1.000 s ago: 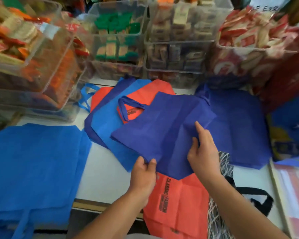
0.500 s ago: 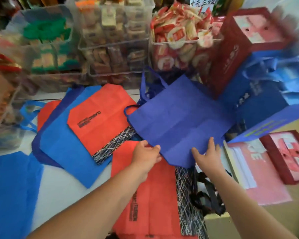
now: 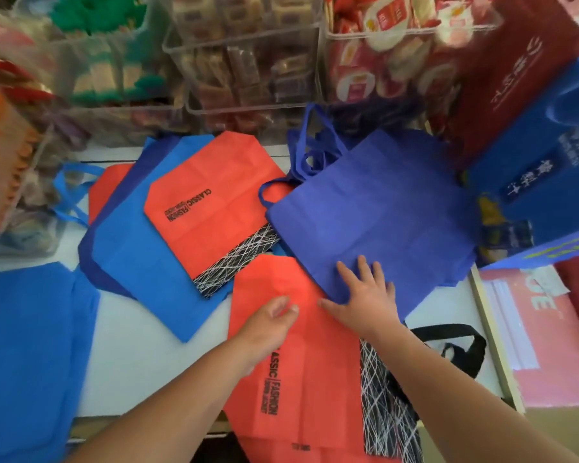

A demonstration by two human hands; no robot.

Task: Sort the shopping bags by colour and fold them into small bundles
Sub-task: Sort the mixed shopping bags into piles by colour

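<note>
our right hand [image 3: 365,295] presses spread flat on the purple bag [image 3: 375,212], left hand [image 3: 271,320] hovers loosely curled; sorting seems underway, nothing folded yet.

The violet-blue bag [image 3: 375,222] is matt, fibrous non-woven cloth, softly creased. The near orange bag [image 3: 308,355], the far orange bag [image 3: 221,202] and the light blue bag [image 3: 137,262] share that dull, slightly rough finish. The counter [image 3: 141,372] is smooth white with a faint sheen, possibly laminate. The bins [image 3: 248,105] behind are clear, glossy hard plastic, and the packets [image 3: 381,21] in them are shiny film
</note>
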